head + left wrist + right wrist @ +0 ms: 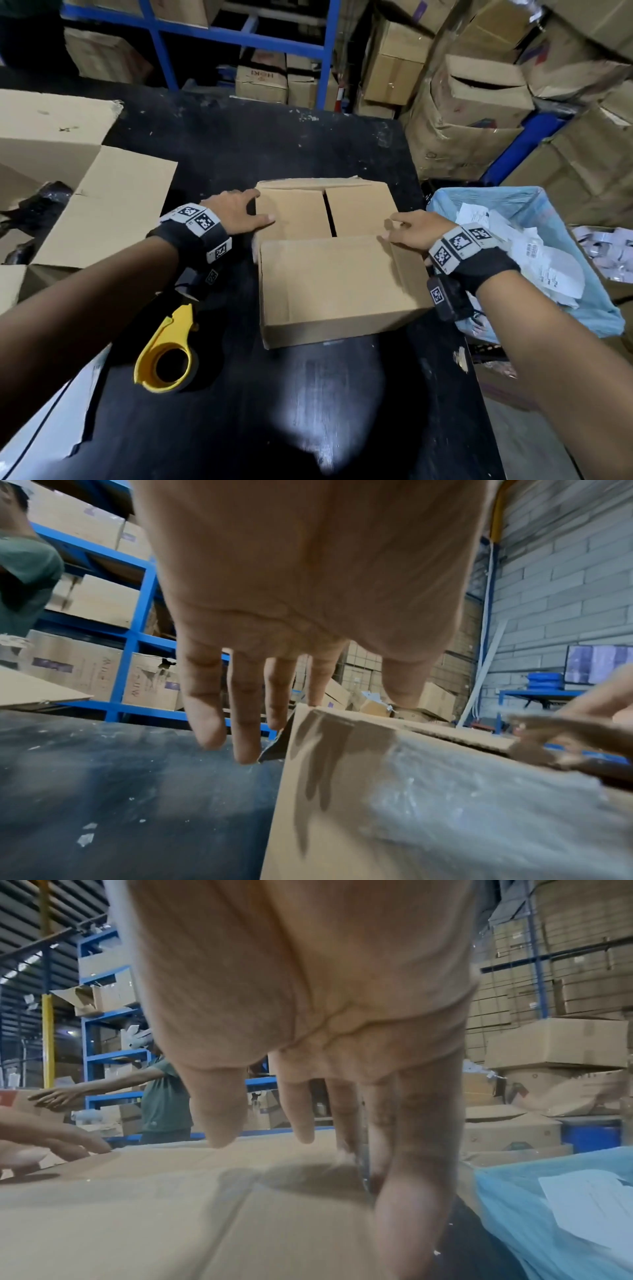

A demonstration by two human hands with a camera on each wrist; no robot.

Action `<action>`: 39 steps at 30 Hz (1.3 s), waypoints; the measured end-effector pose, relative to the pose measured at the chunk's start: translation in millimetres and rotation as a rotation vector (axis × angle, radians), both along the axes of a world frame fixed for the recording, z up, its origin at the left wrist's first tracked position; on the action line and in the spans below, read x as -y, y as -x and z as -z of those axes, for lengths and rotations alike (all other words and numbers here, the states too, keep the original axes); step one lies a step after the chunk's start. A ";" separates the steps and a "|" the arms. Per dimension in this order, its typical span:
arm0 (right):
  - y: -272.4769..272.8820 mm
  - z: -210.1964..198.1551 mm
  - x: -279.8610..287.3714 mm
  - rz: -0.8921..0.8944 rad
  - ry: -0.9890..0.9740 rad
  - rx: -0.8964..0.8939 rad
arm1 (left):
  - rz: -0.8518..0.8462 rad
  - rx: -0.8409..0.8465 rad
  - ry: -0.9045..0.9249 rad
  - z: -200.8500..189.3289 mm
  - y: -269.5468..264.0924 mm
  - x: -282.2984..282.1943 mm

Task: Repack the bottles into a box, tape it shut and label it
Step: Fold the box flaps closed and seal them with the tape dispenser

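A small cardboard box (342,219) stands mid-table on the black table (308,394). Its two inner flaps are folded down with a narrow dark gap between them. The near outer flap (335,287) lies open towards me. My left hand (253,209) rests at the box's left edge with its thumb on the top and straight fingers along the side (274,712). My right hand (397,226) touches the right edge, fingers straight over the top (301,1131). The folded flaps hide what is inside the box. A yellow tape dispenser (164,356) lies near my left forearm.
A large open carton (102,205) at the left holds dark wrapped items (44,202). A bin with a blue bag (520,212) full of paper slips stands right of the table. Blue shelving (239,34) and stacked cartons fill the back. Another person (164,1096) works behind.
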State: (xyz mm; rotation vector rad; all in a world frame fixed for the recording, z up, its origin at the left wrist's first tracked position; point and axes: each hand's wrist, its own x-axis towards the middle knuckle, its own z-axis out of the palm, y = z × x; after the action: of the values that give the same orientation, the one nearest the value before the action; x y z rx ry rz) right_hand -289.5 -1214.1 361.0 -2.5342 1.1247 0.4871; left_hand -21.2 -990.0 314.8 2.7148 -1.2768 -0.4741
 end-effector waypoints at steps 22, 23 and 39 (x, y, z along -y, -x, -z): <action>-88.7 12.1 42.9 0.228 0.134 0.240 | -0.026 -0.149 0.235 11.1 -44.2 59.0; -93.0 14.7 46.2 0.231 0.092 0.227 | -0.030 -0.128 0.227 11.7 -45.8 64.0; -65.2 3.9 57.5 0.289 -0.002 0.693 | -0.117 -0.229 0.692 -29.2 -14.4 54.1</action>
State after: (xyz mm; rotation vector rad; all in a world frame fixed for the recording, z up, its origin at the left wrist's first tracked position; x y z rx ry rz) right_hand -224.4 -1271.6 357.1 -2.1885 1.1540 -0.4342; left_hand -6.8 -1044.0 344.0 2.0717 -0.9769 -0.2526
